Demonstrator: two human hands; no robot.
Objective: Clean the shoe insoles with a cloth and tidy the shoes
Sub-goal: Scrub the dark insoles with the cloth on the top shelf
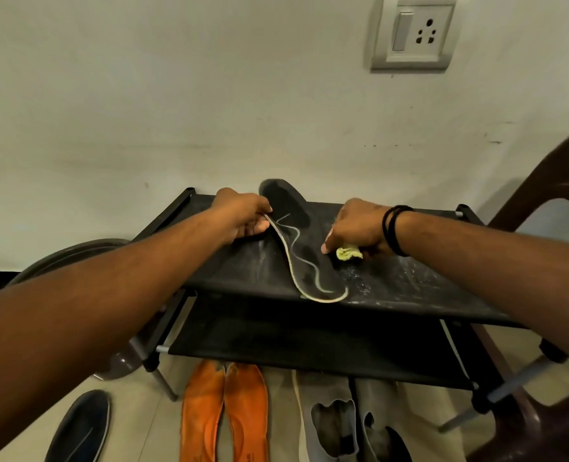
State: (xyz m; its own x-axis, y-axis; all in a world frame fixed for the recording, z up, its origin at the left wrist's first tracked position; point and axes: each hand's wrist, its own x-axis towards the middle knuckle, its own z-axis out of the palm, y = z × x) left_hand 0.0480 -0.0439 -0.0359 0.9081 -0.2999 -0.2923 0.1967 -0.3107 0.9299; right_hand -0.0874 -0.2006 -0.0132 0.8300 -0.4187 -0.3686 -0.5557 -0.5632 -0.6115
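Note:
A black insole with a pale wavy line and a pale rim lies lengthwise on the top shelf of a black shoe rack. My left hand pinches the insole's left edge near its middle and lifts that edge a little. My right hand is closed on a crumpled yellow-green cloth and presses it against the insole's right side. On the floor below lie two orange insoles, a pair of grey shoes and another dark insole.
The rack stands against a pale wall with a switch-and-socket plate high up. A brown plastic chair is close on the right. A round dark stool or basin sits left of the rack. The top shelf is dusty.

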